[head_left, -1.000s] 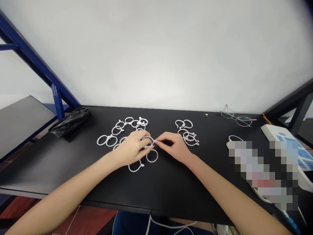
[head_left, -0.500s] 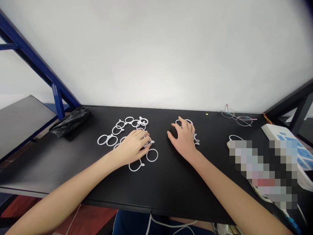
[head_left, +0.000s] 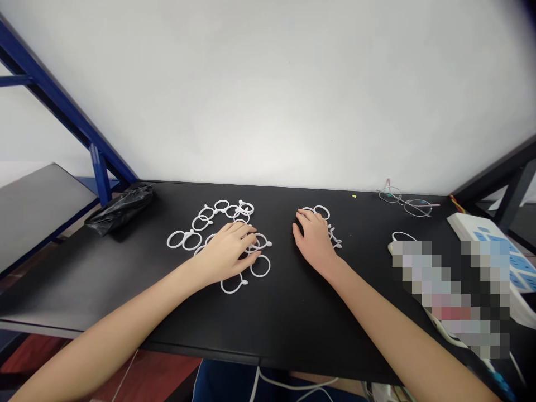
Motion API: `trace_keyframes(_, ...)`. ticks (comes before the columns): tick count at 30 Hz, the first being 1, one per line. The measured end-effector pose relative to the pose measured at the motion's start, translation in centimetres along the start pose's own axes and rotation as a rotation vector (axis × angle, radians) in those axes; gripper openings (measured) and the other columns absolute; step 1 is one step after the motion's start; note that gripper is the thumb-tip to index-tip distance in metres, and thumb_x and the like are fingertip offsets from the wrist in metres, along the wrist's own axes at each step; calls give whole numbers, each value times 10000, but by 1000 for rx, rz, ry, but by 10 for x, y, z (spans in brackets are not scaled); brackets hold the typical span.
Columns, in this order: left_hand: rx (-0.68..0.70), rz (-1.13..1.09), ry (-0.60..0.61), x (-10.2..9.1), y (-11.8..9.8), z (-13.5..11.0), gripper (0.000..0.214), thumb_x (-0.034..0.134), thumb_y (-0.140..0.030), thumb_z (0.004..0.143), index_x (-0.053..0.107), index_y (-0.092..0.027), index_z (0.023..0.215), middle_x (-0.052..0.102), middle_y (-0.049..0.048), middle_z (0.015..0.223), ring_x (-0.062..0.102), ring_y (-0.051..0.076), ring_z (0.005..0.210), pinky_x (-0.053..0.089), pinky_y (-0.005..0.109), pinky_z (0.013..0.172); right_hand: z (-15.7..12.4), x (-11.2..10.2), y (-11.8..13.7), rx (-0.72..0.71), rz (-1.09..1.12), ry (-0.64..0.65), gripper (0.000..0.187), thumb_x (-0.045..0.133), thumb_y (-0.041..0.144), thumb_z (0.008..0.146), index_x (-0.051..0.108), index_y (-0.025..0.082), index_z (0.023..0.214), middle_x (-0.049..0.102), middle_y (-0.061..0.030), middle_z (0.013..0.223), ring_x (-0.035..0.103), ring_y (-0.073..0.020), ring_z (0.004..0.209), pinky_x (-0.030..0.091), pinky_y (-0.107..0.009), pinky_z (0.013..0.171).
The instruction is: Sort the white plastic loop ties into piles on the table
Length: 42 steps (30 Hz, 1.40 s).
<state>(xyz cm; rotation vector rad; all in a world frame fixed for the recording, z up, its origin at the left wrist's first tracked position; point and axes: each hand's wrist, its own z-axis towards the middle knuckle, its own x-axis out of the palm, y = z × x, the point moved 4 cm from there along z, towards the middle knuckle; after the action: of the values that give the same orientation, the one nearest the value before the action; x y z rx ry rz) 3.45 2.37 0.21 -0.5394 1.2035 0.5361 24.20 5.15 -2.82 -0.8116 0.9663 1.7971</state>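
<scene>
Several white plastic rings with small knobs, which look like curtain rings (head_left: 260, 266), lie in a loose group left of centre. Over the right part of this group rests my left hand (head_left: 230, 250), thumb and fingers apart. Its fingertips touch a white ring with a knob (head_left: 268, 244) that sticks out past them; other rings are partly hidden beneath the hand. My right hand (head_left: 313, 237) lies low over a smaller cluster of white rings (head_left: 322, 212), with its fingers stretched forward and thumb apart. What lies under its palm is hidden.
A crumpled black plastic bag (head_left: 121, 209) lies at the left back of the black table (head_left: 268, 318). Eyeglasses (head_left: 404, 201) rest at the right back. A white and blue power strip (head_left: 502, 251) and a blurred-out object (head_left: 450, 301) are at the right. A white wall stands behind.
My right hand has lowered, its fingers drawing closer together over the right cluster. The knobbed ring at my left fingertips has slid slightly right, while the left hand has hardly moved.
</scene>
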Motion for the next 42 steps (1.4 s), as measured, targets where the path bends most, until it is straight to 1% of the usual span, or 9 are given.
trace_keyframes(6, 21, -5, 43, -3, -3, 0, 162, 471, -200, 904, 605, -169, 988, 611, 100, 1164, 565, 255, 1084, 443, 432, 949, 1, -1, -4, -20, 101, -29, 388, 407, 27, 834, 700, 179, 1038, 686, -103, 1081, 597, -272, 945, 460, -448, 847)
trace_keyframes(10, 16, -16, 67, -4, -4, 0, 177, 456, -204, 906, 600, -168, 1003, 607, 99, 1175, 559, 259, 1099, 432, 435, 961, 2, -4, -2, -2, 133, 2, 400, 400, -20, 804, 695, 171, 995, 700, -86, 1021, 611, -259, 922, 444, -428, 843)
trace_keyframes(13, 20, -20, 73, -3, -5, 0, 177, 492, -256, 895, 594, -178, 1016, 600, 97, 1185, 556, 261, 1100, 428, 431, 956, 3, -5, -1, 9, 129, 22, 377, 416, -23, 800, 690, 172, 968, 707, -76, 984, 619, -256, 921, 433, -415, 844)
trace_keyframes(15, 22, -15, 80, -3, -5, 0, 190, 514, -251, 874, 589, -178, 1032, 595, 100, 1197, 546, 266, 1119, 423, 432, 958, 3, -5, -2, 8, 138, 23, 366, 423, -23, 799, 687, 177, 955, 710, -68, 964, 623, -250, 916, 429, -402, 841)
trace_keyframes(23, 48, 43, 101, 0, -3, -2, 259, 449, -77, 821, 574, -163, 1032, 588, 113, 1211, 529, 267, 1140, 427, 421, 942, 3, -6, -1, 2, 160, 1, 290, 457, 23, 826, 677, 181, 928, 710, -60, 909, 620, -246, 868, 432, -396, 819)
trace_keyframes(27, 53, 59, 98, 3, -1, -2, 268, 434, -52, 839, 576, -165, 1037, 586, 108, 1211, 531, 263, 1126, 436, 415, 927, 2, -7, 1, 8, 132, -10, 176, 542, 121, 833, 674, 202, 917, 710, -60, 951, 613, -265, 902, 421, -429, 852)
trace_keyframes(29, 56, 68, 97, 4, 0, -2, 273, 431, -43, 841, 576, -166, 1038, 584, 105, 1213, 529, 261, 1122, 440, 413, 922, 2, -7, 1, 8, 122, -7, 157, 548, 140, 834, 674, 205, 900, 710, -62, 949, 613, -269, 901, 421, -440, 856)
trace_keyframes(36, 50, 89, 118, 5, 1, -3, 257, 432, -49, 850, 567, -169, 1032, 580, 97, 1210, 525, 257, 1108, 444, 406, 913, 3, -5, -2, -15, 170, 20, 230, 491, 79, 832, 679, 189, 906, 712, -71, 917, 615, -259, 881, 459, -418, 822)
trace_keyframes(42, 58, 77, 95, 4, 1, -3, 268, 421, -62, 856, 573, -165, 1052, 586, 104, 1195, 529, 253, 1098, 447, 407, 923, 5, -6, -3, -25, 247, -9, 245, 473, 58, 820, 678, 185, 860, 702, -68, 843, 631, -232, 798, 484, -389, 774)
